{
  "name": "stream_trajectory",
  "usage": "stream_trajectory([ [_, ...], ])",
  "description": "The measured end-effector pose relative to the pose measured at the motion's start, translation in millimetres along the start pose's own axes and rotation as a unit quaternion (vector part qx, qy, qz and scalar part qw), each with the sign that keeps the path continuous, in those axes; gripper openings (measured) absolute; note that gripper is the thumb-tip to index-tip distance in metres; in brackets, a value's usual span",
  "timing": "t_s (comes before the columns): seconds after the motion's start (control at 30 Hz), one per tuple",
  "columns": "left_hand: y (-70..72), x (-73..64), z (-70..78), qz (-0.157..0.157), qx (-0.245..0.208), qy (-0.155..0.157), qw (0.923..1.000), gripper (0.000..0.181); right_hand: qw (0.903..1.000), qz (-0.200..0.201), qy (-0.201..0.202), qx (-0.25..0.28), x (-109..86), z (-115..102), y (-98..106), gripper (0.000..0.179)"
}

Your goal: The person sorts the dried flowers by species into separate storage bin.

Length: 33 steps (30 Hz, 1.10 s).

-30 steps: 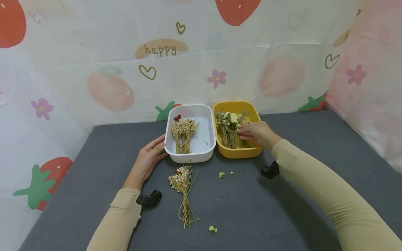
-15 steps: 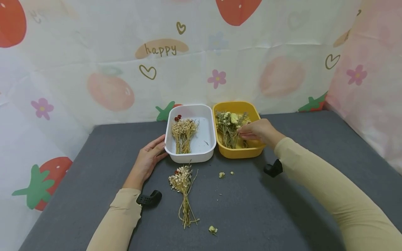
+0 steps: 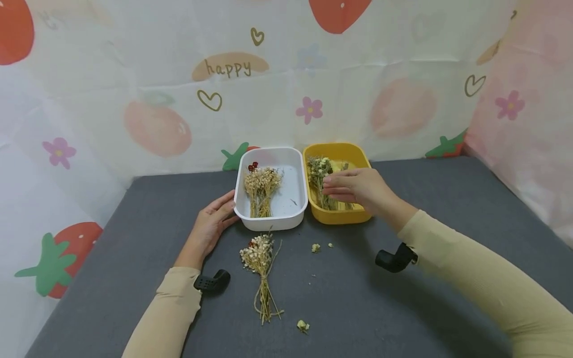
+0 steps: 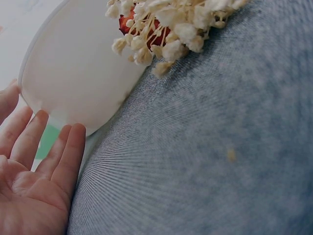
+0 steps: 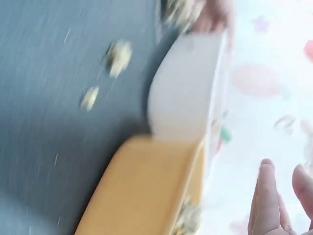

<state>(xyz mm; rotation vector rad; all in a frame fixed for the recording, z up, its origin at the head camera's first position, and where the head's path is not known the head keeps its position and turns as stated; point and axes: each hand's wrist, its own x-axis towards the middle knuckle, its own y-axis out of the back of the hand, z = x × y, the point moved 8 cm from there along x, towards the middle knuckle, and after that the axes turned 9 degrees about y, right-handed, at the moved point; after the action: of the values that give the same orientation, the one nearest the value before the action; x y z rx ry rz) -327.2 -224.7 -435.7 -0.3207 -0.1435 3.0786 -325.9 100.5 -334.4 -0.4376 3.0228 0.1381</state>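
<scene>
My left hand (image 3: 208, 228) touches the left side of a white plastic tray (image 3: 273, 224) with extended fingers. Dried cream flowers (image 3: 263, 185) with a dark red bloom lie in that tray. Beside it stands a yellow tray (image 3: 342, 217) holding greenish dried flowers (image 3: 317, 169). Above this yellow tray hovers my right hand (image 3: 364, 190), which hides part of the flowers. In the right wrist view its fingers (image 5: 266, 196) are straight, the thumb stands apart, and nothing is held. A tied bunch of dried cream flowers (image 3: 264, 278) lies on the table before the white tray.
Small pale flower heads (image 3: 316, 247) lie in front of the yellow tray, and another loose yellowish bloom (image 3: 303, 326) is near the front of the grey tabletop (image 3: 358, 308). A printed cloth (image 3: 268, 114) hangs right behind the trays.
My right hand has left the flowers at the yellow tray's right side and moved left over the tray, its fingers now straighter. The left hand stays at the white tray.
</scene>
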Motion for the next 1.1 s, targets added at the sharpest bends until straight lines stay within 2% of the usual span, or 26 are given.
stream_trajectory([
  [0.17,-0.4,-0.3,1.7,-0.003,0.004,-0.002,1.0000,0.055,0.9990,-0.033,-0.001,0.031,-16.5,2,-28,0.038],
  [0.3,-0.2,-0.3,0.9,-0.004,0.004,-0.002,1.0000,0.055,0.9957,-0.078,0.012,0.049,-27.8,8,-51,0.038],
  [0.47,0.8,-0.7,0.2,-0.002,0.007,-0.002,1.0000,0.055,0.9920,-0.116,0.007,0.049,-38.4,23,-73,0.039],
  [0.73,2.7,-1.1,-0.6,0.000,0.005,0.001,1.0000,0.056,0.9916,-0.118,-0.040,0.034,-43.9,53,-95,0.037],
  [0.87,3.1,-1.0,-0.7,0.001,0.003,0.000,1.0000,0.056,0.9909,-0.122,-0.050,0.027,-45.0,63,-104,0.038],
  [1.1,2.2,-0.7,0.8,-0.001,0.001,-0.001,1.0000,0.057,0.9868,-0.128,-0.096,0.026,-50.7,77,-118,0.039],
])
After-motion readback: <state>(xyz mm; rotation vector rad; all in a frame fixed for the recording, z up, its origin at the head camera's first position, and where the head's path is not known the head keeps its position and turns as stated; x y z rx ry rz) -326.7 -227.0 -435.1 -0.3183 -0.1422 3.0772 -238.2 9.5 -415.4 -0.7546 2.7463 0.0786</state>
